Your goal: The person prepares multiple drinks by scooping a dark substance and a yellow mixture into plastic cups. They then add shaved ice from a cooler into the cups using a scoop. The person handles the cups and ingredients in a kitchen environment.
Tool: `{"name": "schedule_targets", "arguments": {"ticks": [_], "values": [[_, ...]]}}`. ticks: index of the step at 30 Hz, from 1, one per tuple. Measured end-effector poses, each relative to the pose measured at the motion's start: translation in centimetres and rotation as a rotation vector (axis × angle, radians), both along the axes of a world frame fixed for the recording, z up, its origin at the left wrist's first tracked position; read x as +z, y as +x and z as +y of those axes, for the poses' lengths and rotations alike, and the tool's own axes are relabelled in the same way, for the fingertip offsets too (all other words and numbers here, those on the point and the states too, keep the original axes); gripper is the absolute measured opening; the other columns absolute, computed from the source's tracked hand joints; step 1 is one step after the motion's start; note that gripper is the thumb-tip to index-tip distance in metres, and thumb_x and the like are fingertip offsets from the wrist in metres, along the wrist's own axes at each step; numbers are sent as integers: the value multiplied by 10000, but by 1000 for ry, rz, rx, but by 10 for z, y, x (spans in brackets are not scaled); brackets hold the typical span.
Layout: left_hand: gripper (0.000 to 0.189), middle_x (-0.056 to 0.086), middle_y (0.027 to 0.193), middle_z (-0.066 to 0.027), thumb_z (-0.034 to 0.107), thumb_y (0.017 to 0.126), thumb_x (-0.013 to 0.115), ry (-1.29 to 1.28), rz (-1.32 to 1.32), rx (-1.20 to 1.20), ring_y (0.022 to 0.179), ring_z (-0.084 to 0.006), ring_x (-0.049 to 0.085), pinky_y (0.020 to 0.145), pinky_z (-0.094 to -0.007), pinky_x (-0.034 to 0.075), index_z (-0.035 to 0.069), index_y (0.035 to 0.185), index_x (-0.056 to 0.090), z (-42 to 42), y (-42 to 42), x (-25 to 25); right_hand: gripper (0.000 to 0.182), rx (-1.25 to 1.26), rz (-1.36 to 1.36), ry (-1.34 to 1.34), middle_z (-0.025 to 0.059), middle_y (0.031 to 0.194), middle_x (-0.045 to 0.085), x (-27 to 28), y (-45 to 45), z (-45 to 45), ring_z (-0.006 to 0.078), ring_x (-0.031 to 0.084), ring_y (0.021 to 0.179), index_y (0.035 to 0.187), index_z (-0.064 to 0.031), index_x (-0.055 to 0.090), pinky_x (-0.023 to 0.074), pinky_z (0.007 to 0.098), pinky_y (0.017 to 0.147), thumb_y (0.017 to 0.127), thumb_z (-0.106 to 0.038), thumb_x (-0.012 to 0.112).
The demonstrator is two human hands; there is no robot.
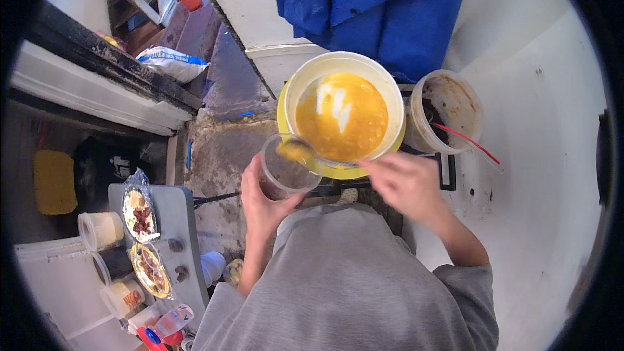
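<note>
My left hand (265, 204) is wrapped around a clear plastic cup (287, 175), tilted beside the near left rim of a white tub (397, 107). Inside that tub is a yellow-orange mixture (341, 141) with a white patch. My right hand (407, 183), somewhat blurred, holds a spoon (336, 163) by its handle at the tub's near edge. The spoon's front end, with yellow stuff on it, is over the cup's mouth. Under the tub a yellow rim shows. To the right stands a translucent tub (424, 126) with dark residue and a red-handled utensil (465, 137) in it.
A grey table (187, 234) at the left bears two wrapped oval plates of food (139, 214), with several plastic containers (105, 229) and a bottle (173, 321) along its side. Blue cloth (370, 5) hangs behind the tub. A white sack (173, 63) lies near the steps at upper left.
</note>
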State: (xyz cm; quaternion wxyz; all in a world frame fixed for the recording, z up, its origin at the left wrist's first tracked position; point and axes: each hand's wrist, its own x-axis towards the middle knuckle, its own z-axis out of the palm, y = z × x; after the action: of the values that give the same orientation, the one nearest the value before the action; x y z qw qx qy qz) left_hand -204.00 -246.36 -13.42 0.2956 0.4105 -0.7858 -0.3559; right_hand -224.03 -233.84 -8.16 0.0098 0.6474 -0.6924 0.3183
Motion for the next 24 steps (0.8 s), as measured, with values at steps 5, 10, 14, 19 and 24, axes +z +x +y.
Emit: {"name": "schedule_targets", "arguments": {"ticks": [5, 10, 14, 19, 24], "values": [[899, 478, 1080, -149, 175, 457, 811, -44, 184, 16, 1002, -231, 482, 875, -340, 379, -21, 1189, 326, 4, 3, -15, 209, 19, 366, -99, -13, 691, 522, 30, 8, 0, 128, 521, 507, 875, -142, 627, 426, 246, 461, 674, -139, 569], [910, 467, 1097, -149, 202, 457, 813, -1, 245, 94, 1005, -229, 473, 886, -348, 364, -11, 1189, 316, 15, 11, -28, 171, -150, 431, 187, 24, 701, 551, 2, -40, -47, 158, 569, 551, 832, -127, 619, 446, 266, 473, 685, -139, 532], [906, 470, 1096, -140, 197, 458, 811, 1, 246, 138, 1010, -230, 470, 884, -350, 361, -6, 1188, 315, 26, 20, -34, 164, 53, 529, 159, 7, 661, 535, -33, -61, -91, 171, 557, 565, 780, -155, 651, 443, 287, 490, 627, -140, 595], [899, 481, 1084, -134, 195, 460, 810, 9, 238, 168, 1006, -232, 474, 880, -350, 364, -11, 1186, 321, 30, 33, -39, 127, 414, 536, 345, 15, 672, 556, -1, -85, -65, 184, 573, 589, 742, -175, 656, 457, 307, 536, 637, -169, 584], [873, 487, 1074, -133, 196, 465, 807, -30, 163, 128, 996, -230, 483, 880, -347, 369, -22, 1174, 345, 35, 33, -37, 127, 205, 636, 360, 15, 636, 549, 31, -122, -61, 185, 563, 563, 739, -157, 659, 443, 317, 497, 630, -165, 595]]}}
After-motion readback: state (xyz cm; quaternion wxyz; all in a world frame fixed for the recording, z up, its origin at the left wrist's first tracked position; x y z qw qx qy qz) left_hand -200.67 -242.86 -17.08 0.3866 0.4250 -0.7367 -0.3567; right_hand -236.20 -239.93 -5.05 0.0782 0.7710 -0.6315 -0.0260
